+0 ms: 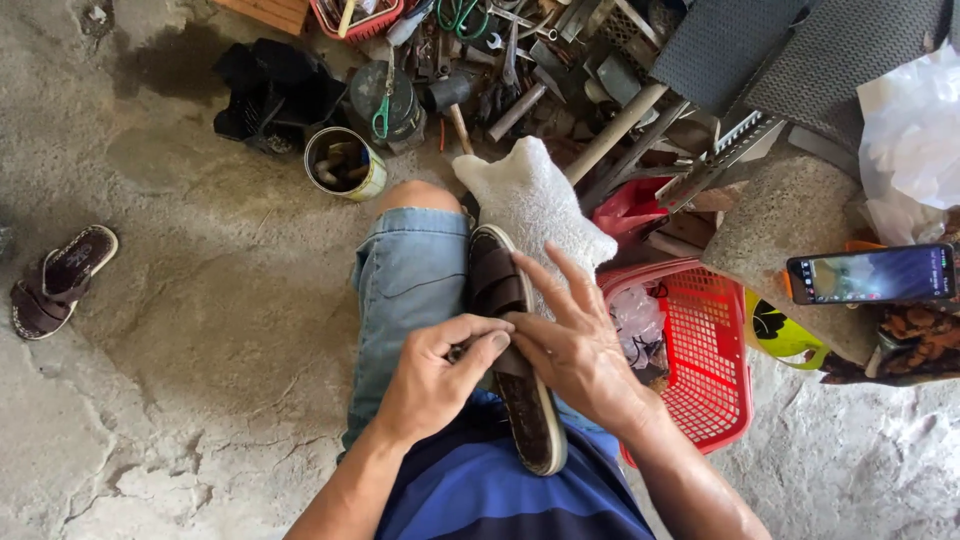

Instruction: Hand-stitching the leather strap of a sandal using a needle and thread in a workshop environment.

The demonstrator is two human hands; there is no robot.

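Note:
A brown strapped sandal (510, 350) lies lengthwise on my lap, over a white cloth (533, 200) draped on my knee. My left hand (440, 375) pinches something small at the sandal's strap; what it is I cannot tell. My right hand (575, 345) rests on the sandal with its fingers spread, pressing the strap and sole. My jeans-clad left thigh (405, 290) runs alongside the sandal.
The matching sandal (55, 280) lies on the concrete floor at the far left. A red plastic basket (705, 350) stands by my right side. A tin can (345, 162) and a heap of metal tools (520, 60) sit ahead. A phone (872, 273) rests on a stone block.

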